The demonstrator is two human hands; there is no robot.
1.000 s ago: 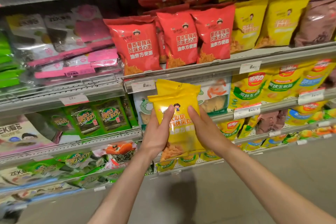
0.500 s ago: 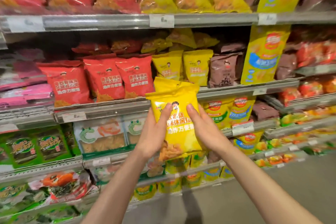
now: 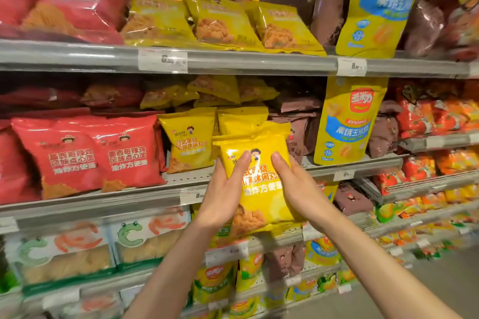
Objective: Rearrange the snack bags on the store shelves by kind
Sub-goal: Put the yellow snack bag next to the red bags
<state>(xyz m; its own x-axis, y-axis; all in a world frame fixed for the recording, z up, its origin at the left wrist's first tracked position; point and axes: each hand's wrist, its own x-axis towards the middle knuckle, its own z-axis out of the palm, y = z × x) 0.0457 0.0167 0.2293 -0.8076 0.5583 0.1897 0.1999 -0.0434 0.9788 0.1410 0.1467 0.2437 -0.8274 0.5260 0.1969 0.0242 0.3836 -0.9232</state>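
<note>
Yellow snack bag [image 3: 261,189] sits upright between both hands, raised in front of the middle shelf [image 3: 103,201]. Left hand [image 3: 224,190] grips its left edge, thumb lying across the front; right hand [image 3: 298,186] grips the right edge the same way. Just behind the bag, yellow bags [image 3: 190,141] of the same print stand on that shelf, with red bags [image 3: 85,153] to their left and brown bags [image 3: 300,134] to their right. Farther right hangs a tall yellow-and-blue bag [image 3: 347,124]. On the upper shelf [image 3: 233,62] lie more yellow packs [image 3: 223,23].
</note>
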